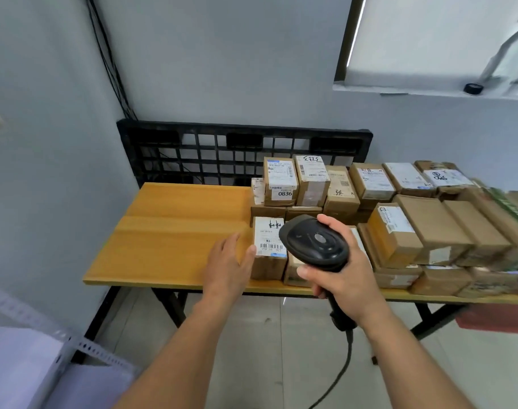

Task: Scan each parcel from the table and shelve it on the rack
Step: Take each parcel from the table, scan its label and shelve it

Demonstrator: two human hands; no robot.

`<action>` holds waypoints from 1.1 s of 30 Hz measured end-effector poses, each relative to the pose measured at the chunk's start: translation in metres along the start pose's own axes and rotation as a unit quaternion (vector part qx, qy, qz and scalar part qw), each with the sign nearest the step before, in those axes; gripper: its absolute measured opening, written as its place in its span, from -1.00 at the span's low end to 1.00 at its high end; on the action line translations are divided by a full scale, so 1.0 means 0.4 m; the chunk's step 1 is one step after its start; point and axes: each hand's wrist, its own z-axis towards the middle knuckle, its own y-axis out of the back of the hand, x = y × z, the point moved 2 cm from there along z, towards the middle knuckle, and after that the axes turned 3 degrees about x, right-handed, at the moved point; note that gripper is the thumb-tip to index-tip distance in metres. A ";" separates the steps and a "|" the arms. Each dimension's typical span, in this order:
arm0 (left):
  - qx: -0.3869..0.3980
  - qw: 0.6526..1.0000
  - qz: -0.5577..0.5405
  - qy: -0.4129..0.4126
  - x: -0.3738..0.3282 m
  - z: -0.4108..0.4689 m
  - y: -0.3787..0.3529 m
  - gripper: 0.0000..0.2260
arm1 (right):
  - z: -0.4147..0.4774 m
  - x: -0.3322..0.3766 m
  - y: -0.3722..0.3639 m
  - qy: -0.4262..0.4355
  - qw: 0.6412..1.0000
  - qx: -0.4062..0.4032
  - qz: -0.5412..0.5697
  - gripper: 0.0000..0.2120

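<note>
Head view is showing the rack (83,346) edging in lower left. On the tabletop (169,231), the left hand (228,267), fingers relaxed, is thumbing the labelled parcel (268,252). The right hand (340,273) is gripping the scanner (314,243) over it, with stacked boxes (429,231) crowding the right.
</note>
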 end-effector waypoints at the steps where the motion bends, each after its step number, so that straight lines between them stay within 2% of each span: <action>1: 0.014 1.000 0.001 0.008 0.005 0.027 -0.010 -0.50 | 0.019 -0.006 0.001 -0.003 1.000 -0.004 0.000 -0.23; 9: 0.141 0.985 0.019 0.098 0.040 0.168 -0.094 -0.50 | 0.136 -0.049 0.019 -0.036 0.999 -0.028 -0.015 -0.23; 15: 0.178 0.971 -0.067 0.144 0.046 0.188 -0.144 -0.53 | 0.184 -0.086 0.060 -0.056 0.998 -0.026 -0.015 -0.21; 19: 0.168 0.963 -0.126 0.171 0.029 0.180 -0.166 -0.55 | 0.203 -0.108 0.093 -0.059 0.998 -0.014 -0.013 -0.21; 25: 0.149 0.930 -0.255 0.220 0.016 0.158 -0.188 -0.51 | 0.226 -0.128 0.144 -0.058 0.998 0.011 0.009 -0.22; 30: 0.142 0.913 -0.270 0.270 0.029 0.164 -0.196 -0.49 | 0.246 -0.144 0.163 -0.051 0.998 0.032 0.015 -0.21; 33: 0.140 0.888 -0.324 0.296 0.031 0.164 -0.186 -0.44 | 0.247 -0.148 0.166 -0.046 0.998 0.045 0.019 -0.22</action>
